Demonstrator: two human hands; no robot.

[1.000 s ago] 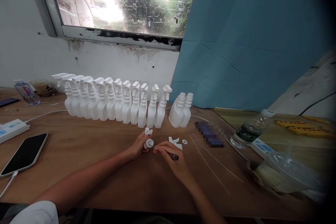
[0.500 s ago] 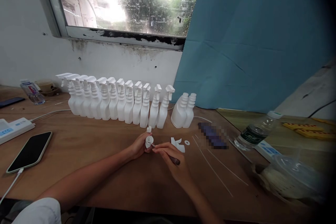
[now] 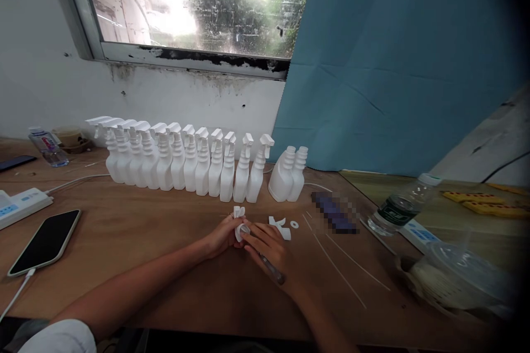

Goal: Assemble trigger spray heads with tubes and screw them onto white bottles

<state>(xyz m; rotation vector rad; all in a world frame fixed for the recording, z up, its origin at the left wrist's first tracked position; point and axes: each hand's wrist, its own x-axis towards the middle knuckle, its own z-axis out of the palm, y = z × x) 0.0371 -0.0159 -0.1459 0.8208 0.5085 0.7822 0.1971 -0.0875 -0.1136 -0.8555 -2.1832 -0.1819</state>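
Observation:
Low over the middle of the table, my left hand (image 3: 223, 236) grips a white spray trigger head (image 3: 240, 231), its round end turned towards me. My right hand (image 3: 269, 245) is closed around a screwdriver (image 3: 271, 269), whose dark handle slants down to the right below the palm. The right fingertips touch the trigger head and cover the screwdriver's tip. Just right of the hands lie loose white trigger parts (image 3: 280, 229) and a white ring washer (image 3: 293, 224).
A row of white spray bottles (image 3: 202, 174) with trigger heads stands along the back, beside two topless white bottles (image 3: 285, 179). Thin white tubes (image 3: 337, 267) lie right. A water bottle (image 3: 397, 207) and plastic-lidded cup (image 3: 455, 276) stand farther right; a charging phone (image 3: 45, 242) lies left.
The trigger head has turned in my left hand. My right fingers have moved up against it, and the screwdriver's handle has swung lower, pointing more towards me.

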